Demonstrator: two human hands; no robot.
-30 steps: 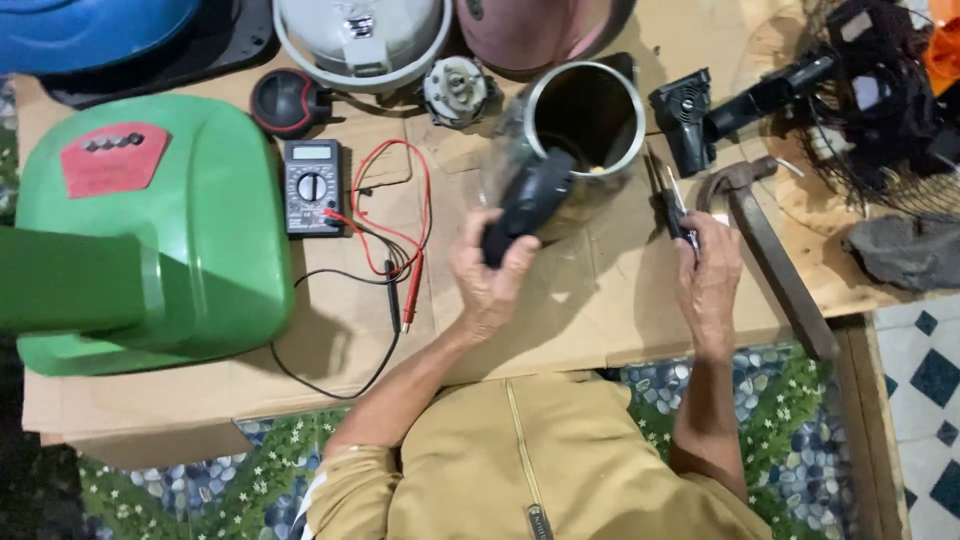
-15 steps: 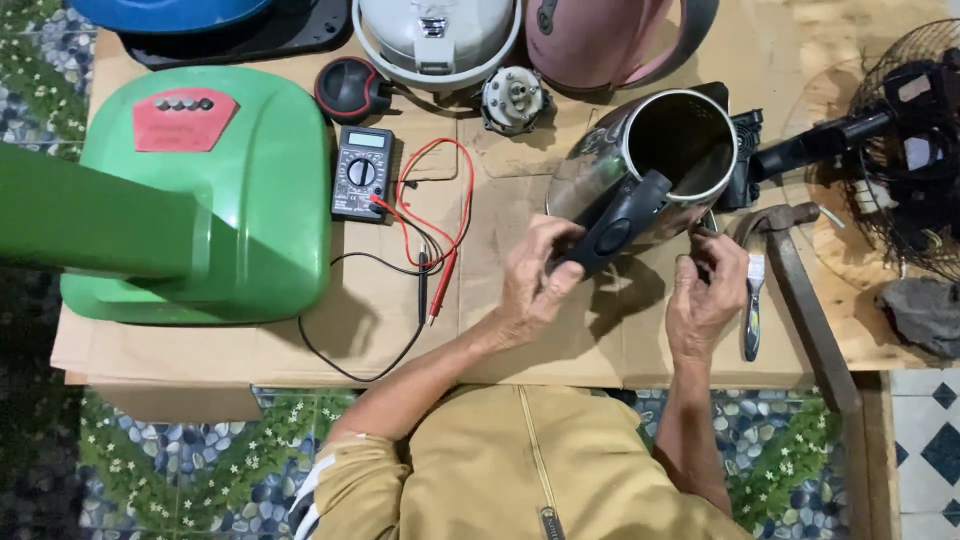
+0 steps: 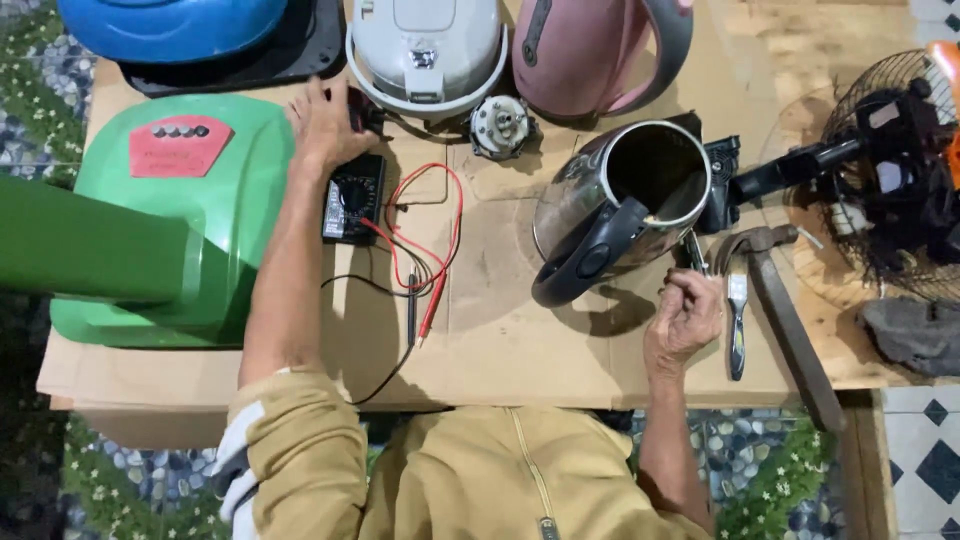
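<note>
Steel kettle (image 3: 625, 205) sits on the bench (image 3: 520, 340), untouched. Left hand (image 3: 325, 125) rests fingers spread above the multimeter (image 3: 352, 198). Right hand (image 3: 685, 318) has its fingers pinched on a small tool (image 3: 694, 250).

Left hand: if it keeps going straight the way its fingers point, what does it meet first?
Probably the small dark round thing just beyond the left hand, which already half covers it; past that, the white rice cooker. Height above the cardboard is unclear.

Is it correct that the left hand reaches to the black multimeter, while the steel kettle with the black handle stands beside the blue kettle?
Not quite. In the head view, the left hand does reach over the black multimeter, but the steel kettle stands beside a pink kettle, not a blue one.
</note>
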